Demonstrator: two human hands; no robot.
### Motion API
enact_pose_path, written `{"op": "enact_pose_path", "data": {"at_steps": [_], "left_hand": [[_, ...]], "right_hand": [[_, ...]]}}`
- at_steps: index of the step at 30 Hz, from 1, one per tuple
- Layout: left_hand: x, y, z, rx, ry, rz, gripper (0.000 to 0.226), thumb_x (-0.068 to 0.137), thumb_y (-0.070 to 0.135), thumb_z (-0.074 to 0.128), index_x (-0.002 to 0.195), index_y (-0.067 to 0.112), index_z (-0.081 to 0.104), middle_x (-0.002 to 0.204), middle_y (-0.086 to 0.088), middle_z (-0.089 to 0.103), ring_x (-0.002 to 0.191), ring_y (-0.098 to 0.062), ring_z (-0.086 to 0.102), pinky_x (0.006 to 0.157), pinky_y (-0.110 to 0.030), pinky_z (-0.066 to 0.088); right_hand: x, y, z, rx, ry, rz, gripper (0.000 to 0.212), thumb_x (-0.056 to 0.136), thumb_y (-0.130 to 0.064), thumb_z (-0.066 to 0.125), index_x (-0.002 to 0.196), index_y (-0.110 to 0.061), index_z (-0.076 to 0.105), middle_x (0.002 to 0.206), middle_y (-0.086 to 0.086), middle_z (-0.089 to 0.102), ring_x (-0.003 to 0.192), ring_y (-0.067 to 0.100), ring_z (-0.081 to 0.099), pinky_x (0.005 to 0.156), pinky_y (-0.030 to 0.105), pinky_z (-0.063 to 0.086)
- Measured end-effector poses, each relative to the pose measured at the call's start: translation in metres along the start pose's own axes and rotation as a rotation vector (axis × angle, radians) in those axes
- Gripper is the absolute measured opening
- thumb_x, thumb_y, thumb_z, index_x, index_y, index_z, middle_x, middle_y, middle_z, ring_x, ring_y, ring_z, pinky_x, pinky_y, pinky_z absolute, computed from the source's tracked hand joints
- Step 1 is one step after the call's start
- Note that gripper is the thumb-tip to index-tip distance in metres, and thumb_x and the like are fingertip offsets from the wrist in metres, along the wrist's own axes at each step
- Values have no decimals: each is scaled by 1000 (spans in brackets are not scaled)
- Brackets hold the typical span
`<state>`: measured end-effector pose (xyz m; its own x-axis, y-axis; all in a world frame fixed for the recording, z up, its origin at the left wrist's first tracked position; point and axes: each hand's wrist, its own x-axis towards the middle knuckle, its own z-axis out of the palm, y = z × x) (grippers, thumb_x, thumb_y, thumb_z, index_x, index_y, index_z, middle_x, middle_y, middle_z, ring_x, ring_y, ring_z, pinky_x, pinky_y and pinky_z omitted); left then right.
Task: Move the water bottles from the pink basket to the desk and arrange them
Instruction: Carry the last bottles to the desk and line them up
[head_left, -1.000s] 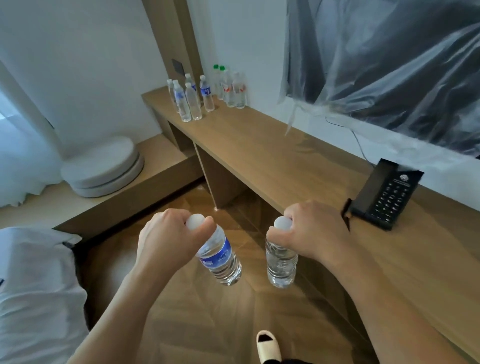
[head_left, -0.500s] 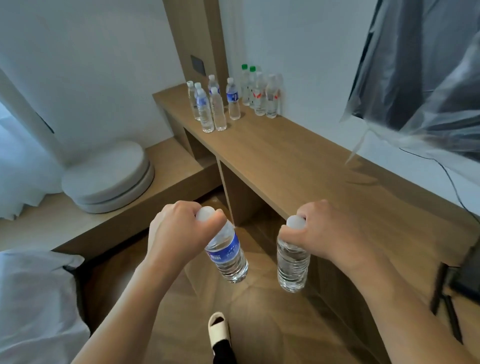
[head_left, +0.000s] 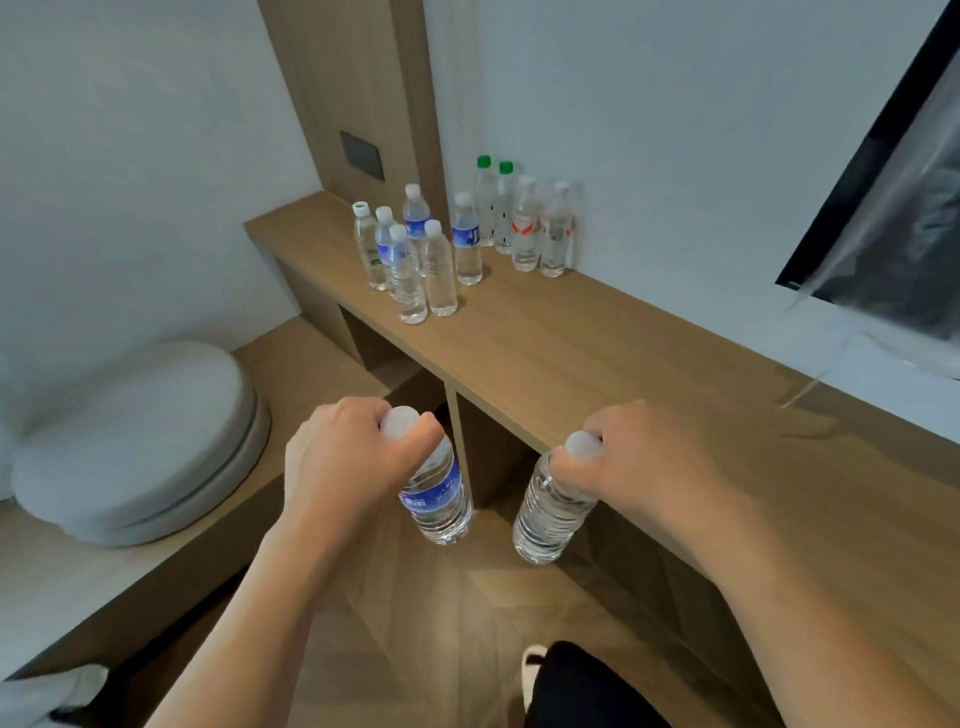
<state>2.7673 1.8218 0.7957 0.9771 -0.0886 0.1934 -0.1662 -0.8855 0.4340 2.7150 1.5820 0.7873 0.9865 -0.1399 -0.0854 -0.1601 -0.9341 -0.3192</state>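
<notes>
My left hand (head_left: 340, 460) grips the neck of a blue-labelled water bottle (head_left: 439, 501) that hangs tilted over the floor. A clear water bottle (head_left: 550, 512) hangs from my right hand (head_left: 641, 465), which grips it just under the white cap, beside the front edge of the wooden desk (head_left: 597, 364). Several water bottles (head_left: 457, 244) stand upright in a cluster at the desk's far end, near the wall. The pink basket is not in view.
A round grey cushion (head_left: 135, 441) lies on a low wooden platform at the left. A plastic-covered screen (head_left: 893, 208) hangs on the wall at the right. Open cubbies sit under the desk. My foot in a slipper (head_left: 532, 670) stands on the wood floor.
I have walked closer to the cluster of bottles, both bottles still in my hands. The black phone has left the view at the right.
</notes>
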Motion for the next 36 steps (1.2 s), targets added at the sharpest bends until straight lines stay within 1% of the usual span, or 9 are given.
{"op": "enact_pose_path", "data": {"at_steps": [5,8,11,15,20,23,26,29,36], "left_hand": [[88,-36,30,-20,-87,-37,43,84,53,58,57,20,60,46,5,50,49,-14,57,45,-22,43],[139,-45,40,-11,-98,-43,44,81,55,56,55,19,60,45,4,49,48,-14,56,45,-25,45],[190,-46,39,27,-96,-15,55,68,67,39,57,19,62,50,1,56,51,-14,58,49,-33,51],[255,-52,45,79,-72,13,52,65,63,40,52,14,52,45,0,46,45,-16,47,43,-28,36],[324,-58,69,81,-157,46,53,64,63,44,53,11,49,47,-3,45,46,-19,46,44,-28,34],[365,-52,93,82,-251,138,50,68,62,47,50,15,42,43,2,38,44,-14,39,46,-25,29],[399,-43,119,124,-362,282,51,75,62,52,54,16,44,49,2,46,50,-14,48,47,-26,32],[426,-31,139,161,-433,446,53,77,65,48,57,16,45,55,1,50,58,-17,54,49,-29,35],[472,5,187,118,-631,659,51,81,66,45,64,18,51,62,1,54,63,-21,55,50,-31,33]], "right_hand": [[92,-26,19,-72,-52,-27,47,70,-61,58,54,-17,50,54,-3,46,51,17,44,46,27,30],[150,-27,27,-50,-85,-8,46,70,-60,58,54,-17,51,51,-4,43,48,15,40,45,28,30],[205,-29,28,-20,-91,24,50,72,-63,57,63,-15,64,53,-6,46,48,12,43,47,27,34],[270,-35,22,-12,-76,49,45,75,-61,57,59,-18,54,55,-5,47,50,13,44,46,26,33],[329,-31,23,-27,-69,136,47,76,-64,55,63,-18,59,57,-5,55,52,13,52,47,26,36],[362,-22,30,-20,-62,223,49,75,-65,55,61,-18,60,58,-4,58,54,16,55,48,26,36],[380,-16,38,-33,-39,329,52,75,-64,55,55,-16,52,53,-4,54,51,16,50,47,27,31],[389,-10,41,-36,-29,460,54,77,-62,54,50,-16,44,47,-4,44,45,13,42,44,26,28],[406,14,42,-62,-62,764,48,80,-62,52,68,-16,60,61,-5,53,55,13,48,48,23,30]]}}
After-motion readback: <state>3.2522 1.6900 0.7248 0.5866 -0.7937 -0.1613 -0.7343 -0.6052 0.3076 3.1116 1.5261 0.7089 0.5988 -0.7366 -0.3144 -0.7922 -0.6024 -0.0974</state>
